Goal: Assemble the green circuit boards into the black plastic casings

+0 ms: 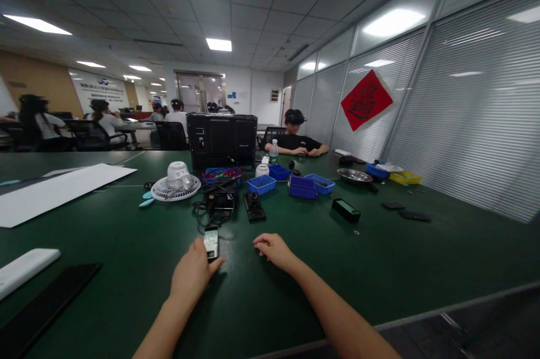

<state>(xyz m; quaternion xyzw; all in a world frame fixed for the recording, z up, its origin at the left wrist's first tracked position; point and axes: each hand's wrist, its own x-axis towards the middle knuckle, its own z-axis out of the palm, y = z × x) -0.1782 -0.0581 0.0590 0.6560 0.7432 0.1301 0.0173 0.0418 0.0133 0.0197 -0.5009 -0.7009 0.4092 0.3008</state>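
Note:
My left hand point(192, 272) grips a phone point(211, 243) by its left side and lower end, the thumb lying across the bottom. Its lit screen faces up, with markings too small to read. To the right, my right hand point(276, 252) is over the green table point(312, 291), its fingers loosely curled together and nothing visible in them. Beyond the hands stands a small black device with a round top part point(253, 207). Left of it lies a black box with cables point(219, 204).
A white fan part point(176, 187), blue bins point(261, 184), a black monitor point(223, 142) and a bottle point(274, 152) stand farther back. A black case with a green top point(346, 210) and a metal bowl point(354, 176) lie right. Across the table sits a person point(295, 142).

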